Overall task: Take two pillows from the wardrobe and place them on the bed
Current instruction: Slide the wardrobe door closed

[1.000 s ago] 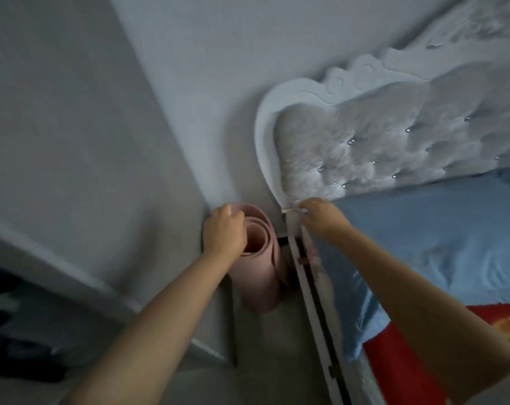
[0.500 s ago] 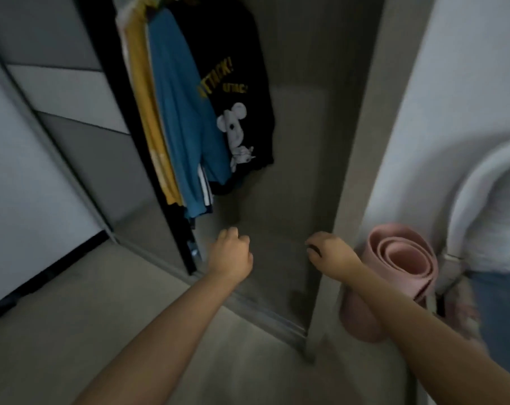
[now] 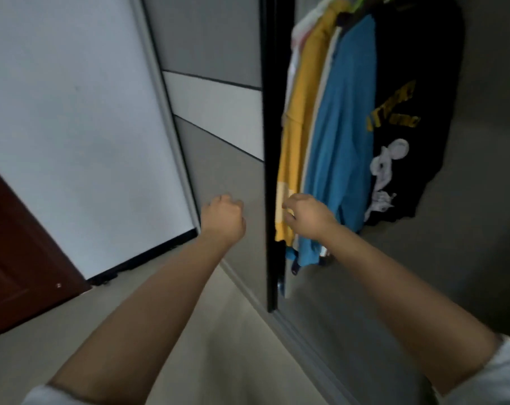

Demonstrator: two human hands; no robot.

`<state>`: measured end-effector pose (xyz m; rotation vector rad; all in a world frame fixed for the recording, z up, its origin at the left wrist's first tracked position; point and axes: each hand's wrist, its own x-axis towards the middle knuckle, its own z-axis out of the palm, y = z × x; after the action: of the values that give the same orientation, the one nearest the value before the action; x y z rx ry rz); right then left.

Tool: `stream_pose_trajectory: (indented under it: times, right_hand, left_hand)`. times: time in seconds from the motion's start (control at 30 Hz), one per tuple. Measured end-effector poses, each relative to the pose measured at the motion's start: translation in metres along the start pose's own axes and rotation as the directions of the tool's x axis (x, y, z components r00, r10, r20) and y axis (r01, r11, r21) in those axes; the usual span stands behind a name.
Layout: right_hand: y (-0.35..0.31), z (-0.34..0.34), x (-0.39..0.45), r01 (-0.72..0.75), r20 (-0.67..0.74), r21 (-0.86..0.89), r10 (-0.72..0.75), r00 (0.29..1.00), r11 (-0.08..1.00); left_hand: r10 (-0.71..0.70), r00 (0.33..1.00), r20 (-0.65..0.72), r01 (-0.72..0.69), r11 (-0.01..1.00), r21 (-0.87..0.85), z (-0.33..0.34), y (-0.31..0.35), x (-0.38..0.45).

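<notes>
The wardrobe stands open on the right, its grey sliding door [image 3: 218,59] pushed left behind a black door edge [image 3: 272,171]. Inside hang a yellow shirt [image 3: 297,127], a blue shirt [image 3: 344,135] and a black printed T-shirt [image 3: 408,118]. My left hand [image 3: 223,219] is a closed fist in front of the sliding door, holding nothing. My right hand [image 3: 306,214] hovers by the black edge before the hanging clothes, fingers curled and empty. No pillow and no bed are in view.
A white wall [image 3: 72,127] fills the left, with a dark red-brown door [image 3: 17,258] at the lower left. The wardrobe's floor track [image 3: 300,334] runs diagonally across the pale floor [image 3: 204,346].
My view has swung left from the bed's headboard and the pink rolled mat to the open wardrobe. Both hands stayed raised and closed, now further left along the wardrobe.
</notes>
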<state>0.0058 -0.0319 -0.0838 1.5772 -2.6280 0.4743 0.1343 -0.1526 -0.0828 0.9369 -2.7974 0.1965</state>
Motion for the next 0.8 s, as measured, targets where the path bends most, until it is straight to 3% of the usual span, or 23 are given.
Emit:
stream_pose_trajectory:
  times: [0.2,0.33,0.47,0.6,0.7,0.8]
  right_hand:
    - [-0.065,0.025,0.172,0.115,-0.111,-0.078,-0.123,0.986,0.990]
    - [-0.099,0.046,0.281,0.101,-0.246,-0.102,-0.124,0.961,0.990]
    - [-0.119,0.054,0.379,-0.062,-0.411,-0.108,0.012,0.912,0.992]
    - [-0.122,0.056,0.448,-0.242,-0.576,-0.029,0.182,0.797,0.970]
    - [-0.115,0.059,0.483,-0.306,-0.642,-0.134,0.152,0.752,0.943]
    - [-0.103,0.058,0.518,-0.408,-0.682,-0.335,0.080,0.727,0.849]
  left_hand:
    - [-0.112,0.993,-0.048,0.114,0.993,0.041,0.010,-0.120,0.102]
    - [-0.085,0.990,-0.112,0.093,0.993,0.070,0.027,-0.212,0.180]
    - [-0.011,0.991,-0.130,0.027,0.991,0.127,0.042,-0.296,0.266]
    - [0.024,0.985,-0.169,0.003,0.987,0.161,0.050,-0.353,0.356]
    - [0.120,0.946,-0.302,-0.105,0.992,0.068,0.058,-0.364,0.427]
    - [0.296,0.823,-0.485,-0.351,0.936,-0.025,0.060,-0.352,0.490]
